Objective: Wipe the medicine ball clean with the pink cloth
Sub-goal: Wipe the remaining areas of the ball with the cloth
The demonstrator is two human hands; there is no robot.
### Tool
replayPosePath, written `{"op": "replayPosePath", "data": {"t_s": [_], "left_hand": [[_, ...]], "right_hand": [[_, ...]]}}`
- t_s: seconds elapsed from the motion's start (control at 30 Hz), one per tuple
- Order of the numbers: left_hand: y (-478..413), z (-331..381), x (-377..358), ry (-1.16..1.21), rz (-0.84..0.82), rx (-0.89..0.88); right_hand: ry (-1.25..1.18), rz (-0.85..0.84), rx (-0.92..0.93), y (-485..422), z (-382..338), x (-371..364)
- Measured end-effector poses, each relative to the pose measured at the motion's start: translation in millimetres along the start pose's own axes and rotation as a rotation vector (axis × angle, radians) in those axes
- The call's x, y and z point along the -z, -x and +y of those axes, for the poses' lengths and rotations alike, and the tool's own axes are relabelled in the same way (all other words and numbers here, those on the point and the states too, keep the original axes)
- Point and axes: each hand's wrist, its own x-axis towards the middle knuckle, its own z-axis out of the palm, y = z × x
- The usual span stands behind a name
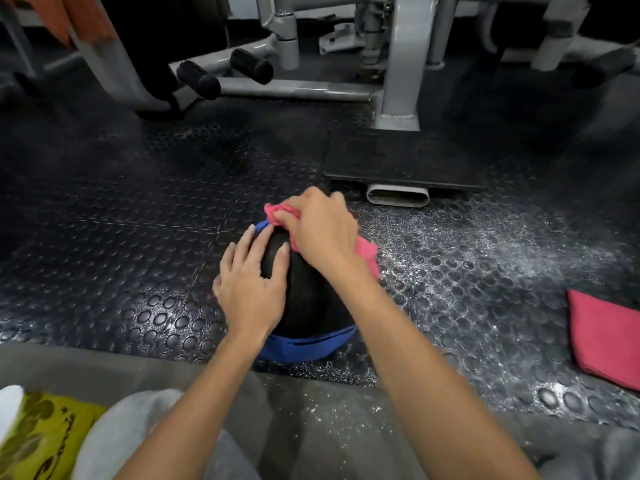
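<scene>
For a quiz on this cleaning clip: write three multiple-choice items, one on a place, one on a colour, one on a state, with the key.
1. Where does the folded cloth lie? A. On the floor, right of the medicine ball. B. On top of the ball. C. In a bucket.
2. What colour are the ball's bands? A. Yellow. B. Blue. C. White.
3. How is the left hand? A. Curled in a fist. B. Hanging free. C. Flat on the ball.
1 A: it lies on the floor at the right edge. 2 B: blue shows at both ends. 3 C: it lies flat against the ball's left side.
</scene>
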Motion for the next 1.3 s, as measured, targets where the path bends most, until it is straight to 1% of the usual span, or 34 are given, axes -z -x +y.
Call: {"op": "replayPosePath", "data": {"t_s": [0.03, 0.07, 0.1, 0.13, 0.2, 0.23, 0.27, 0.33, 0.37, 0.4, 0.43, 0.5, 0.53, 0.57, 0.63, 0.67, 0.73, 0.83, 0.87, 0.9, 0.93, 1.0, 1.07, 1.1, 1.13, 1.17, 1.23, 1.3], "left_hand": [[-2, 2, 0, -0.001, -0.012, 0.003], [-6, 4, 1, 0.012, -0.029, 0.020], [-11, 4, 2, 0.033, -0.048, 0.044], [-18, 4, 2, 0.055, -0.065, 0.064], [-29, 4, 1, 0.087, -0.086, 0.097], [-33, 3, 0, 0.092, -0.095, 0.116], [-36, 3, 0, 0.090, -0.102, 0.134], [-42, 6, -2, 0.075, -0.119, 0.159], [-45, 10, -3, 0.057, -0.133, 0.169], [-48, 15, -5, 0.032, -0.150, 0.180], [-53, 21, -7, 0.010, -0.170, 0.197], [-65, 30, -10, -0.029, -0.234, 0.247], [-72, 32, -10, -0.045, -0.284, 0.259], [-79, 31, -9, -0.056, -0.342, 0.253], [-90, 24, -4, -0.072, -0.432, 0.198], [-93, 21, -1, -0.077, -0.452, 0.158], [-94, 15, 4, -0.041, -0.450, 0.080], [-90, 5, 6, 0.181, -0.400, 0.012], [-92, 2, 5, 0.242, -0.393, -0.011], [-94, -1, 1, 0.277, -0.391, -0.034], [-97, -2, -5, 0.291, -0.394, -0.056], [-98, 0, -20, 0.316, -0.429, -0.055], [-92, 6, -36, 0.419, -0.452, 0.035], [-86, 9, -43, 0.468, -0.426, 0.084], [-79, 13, -46, 0.462, -0.378, 0.109], [-72, 16, -47, 0.401, -0.335, 0.103], [-58, 20, -42, 0.266, -0.319, 0.055], [-44, 22, -34, 0.186, -0.316, 0.006]], "right_hand": [[0.004, -0.051, -0.013, -7, -2, 3], [-0.024, -0.063, -0.039, -11, 3, 4], [-0.056, -0.035, -0.050, -10, 11, 4], [-0.083, 0.030, -0.040, -3, 22, 1], [-0.195, 0.250, -0.023, 26, 49, -16], [-0.311, 0.364, -0.060, 45, 62, -27], [-0.475, 0.450, -0.138, 63, 72, -38], [-0.774, 0.514, -0.345, 90, 78, -58], [-0.832, 0.528, -0.414, 97, 76, -65], [-0.804, 0.530, -0.423, 101, 69, -68], [-0.732, 0.519, -0.376, 102, 61, -69], [-0.525, 0.484, -0.176, 99, 48, -73], [-0.457, 0.487, -0.115, 94, 46, -74], [-0.443, 0.508, -0.111, 88, 48, -70], [-0.460, 0.553, -0.184, 71, 63, -62], [-0.459, 0.529, -0.234, 61, 73, -59], [-0.502, 0.453, -0.327, 42, 96, -51], [-0.730, 0.278, -0.567, 20, 131, -30], [-0.772, 0.228, -0.639, 20, 138, -23], [-0.768, 0.211, -0.672, 24, 139, -16], [-0.701, 0.245, -0.649, 33, 136, -12], [-0.524, 0.371, -0.490, 56, 122, -14], [-0.409, 0.418, -0.311, 71, 102, -24], [-0.380, 0.420, -0.278, 73, 97, -27], [-0.368, 0.436, -0.282, 71, 100, -30], [-0.372, 0.461, -0.312, 65, 106, -29], [-0.431, 0.488, -0.432, 51, 126, -22], [-0.458, 0.445, -0.532, 41, 143, -9]]}}
